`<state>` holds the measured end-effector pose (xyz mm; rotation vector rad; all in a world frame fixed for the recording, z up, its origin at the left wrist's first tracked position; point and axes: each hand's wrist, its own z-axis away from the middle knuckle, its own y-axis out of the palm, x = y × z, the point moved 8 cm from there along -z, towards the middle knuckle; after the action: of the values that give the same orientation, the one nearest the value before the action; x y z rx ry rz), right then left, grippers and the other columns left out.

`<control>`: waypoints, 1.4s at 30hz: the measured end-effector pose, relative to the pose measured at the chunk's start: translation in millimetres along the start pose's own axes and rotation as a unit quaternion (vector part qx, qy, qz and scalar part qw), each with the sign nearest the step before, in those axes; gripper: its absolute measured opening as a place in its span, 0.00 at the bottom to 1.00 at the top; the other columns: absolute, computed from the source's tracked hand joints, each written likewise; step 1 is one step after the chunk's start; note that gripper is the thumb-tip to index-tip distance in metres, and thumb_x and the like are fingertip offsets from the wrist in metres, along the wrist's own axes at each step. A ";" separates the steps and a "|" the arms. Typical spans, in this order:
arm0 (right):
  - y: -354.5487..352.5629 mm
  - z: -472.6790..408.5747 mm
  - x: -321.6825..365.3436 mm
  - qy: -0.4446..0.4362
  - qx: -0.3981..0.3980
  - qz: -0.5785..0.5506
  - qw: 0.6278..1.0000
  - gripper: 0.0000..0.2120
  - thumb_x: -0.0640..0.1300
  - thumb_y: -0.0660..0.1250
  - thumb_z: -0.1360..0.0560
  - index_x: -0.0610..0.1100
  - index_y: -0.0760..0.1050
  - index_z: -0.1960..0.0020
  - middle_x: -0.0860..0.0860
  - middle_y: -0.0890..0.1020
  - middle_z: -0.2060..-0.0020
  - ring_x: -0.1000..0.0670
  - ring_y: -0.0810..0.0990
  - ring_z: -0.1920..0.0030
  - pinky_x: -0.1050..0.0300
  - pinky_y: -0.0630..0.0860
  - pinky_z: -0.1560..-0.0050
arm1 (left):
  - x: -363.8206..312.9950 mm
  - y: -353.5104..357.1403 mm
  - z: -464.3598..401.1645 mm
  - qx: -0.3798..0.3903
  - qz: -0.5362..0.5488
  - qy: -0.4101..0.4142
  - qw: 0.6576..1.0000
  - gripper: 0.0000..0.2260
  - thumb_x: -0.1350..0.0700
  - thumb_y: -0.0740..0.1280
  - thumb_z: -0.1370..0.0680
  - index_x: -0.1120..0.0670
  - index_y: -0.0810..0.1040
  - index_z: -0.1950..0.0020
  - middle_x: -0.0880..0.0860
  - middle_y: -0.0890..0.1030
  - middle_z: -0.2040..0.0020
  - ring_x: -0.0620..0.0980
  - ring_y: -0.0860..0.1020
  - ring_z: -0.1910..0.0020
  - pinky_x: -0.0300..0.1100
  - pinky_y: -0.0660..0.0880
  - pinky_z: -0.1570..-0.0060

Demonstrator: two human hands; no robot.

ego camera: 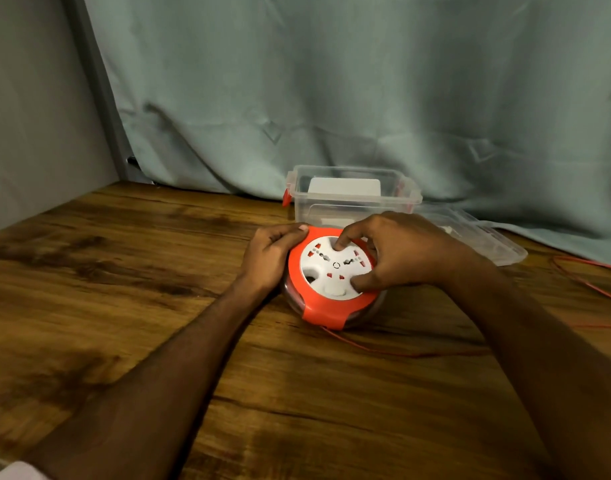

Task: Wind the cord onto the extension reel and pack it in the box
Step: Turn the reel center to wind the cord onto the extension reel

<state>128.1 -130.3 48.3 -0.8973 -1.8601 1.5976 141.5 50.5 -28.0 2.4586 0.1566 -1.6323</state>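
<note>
Firmly gripping the extension reel (pixel 333 278) at its orange rim: left hand (pixel 271 256), fingers curled round the edge. Right hand (pixel 397 252) curled over the white socket face, 1 fingertip (pixel 339 244) in a recess. Red cord (pixel 401 351) trailing from under the right hand across the table (pixel 124 271). Just beyond both hands, clear box (pixel 352 199), open; lid (pixel 470 237) right of it.

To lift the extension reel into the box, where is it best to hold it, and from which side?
Probably grip the orange rim of the extension reel on two opposite sides, hands coming from left and right: it lies flat, round and wide, and the rim overhangs.
</note>
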 end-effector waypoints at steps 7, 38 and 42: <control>1.6 -2.2 13.2 -0.008 -0.048 0.053 0.997 0.31 0.78 0.68 0.38 0.48 0.72 0.67 0.56 0.74 0.70 0.54 0.72 0.66 0.56 0.60 0.67 | 2.7 -0.7 -2.5 0.003 -0.004 0.001 1.000 0.12 0.54 0.69 0.24 0.61 0.88 0.52 0.63 0.88 0.53 0.65 0.86 0.51 0.63 0.80 0.44; -5.8 1.3 6.0 -0.013 -0.019 0.039 0.999 0.30 0.67 0.76 0.39 0.62 0.77 0.39 0.62 0.72 0.55 0.56 0.70 0.54 0.57 0.66 0.55 | 5.4 -1.8 -3.1 -0.003 0.005 -0.006 1.000 0.13 0.54 0.70 0.25 0.61 0.88 0.50 0.62 0.88 0.52 0.60 0.85 0.52 0.60 0.81 0.43; -4.7 1.0 12.7 -0.012 -0.031 0.054 0.998 0.27 0.75 0.72 0.39 0.52 0.76 0.60 0.60 0.74 0.66 0.56 0.70 0.63 0.57 0.61 0.64 | 4.0 -1.9 -3.4 0.000 -0.012 0.004 1.000 0.10 0.53 0.70 0.25 0.56 0.89 0.52 0.59 0.89 0.53 0.63 0.86 0.50 0.64 0.80 0.40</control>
<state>118.6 -121.7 52.4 -1.0268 -1.9162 1.6282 145.8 53.0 -30.5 2.4726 0.1879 -1.6319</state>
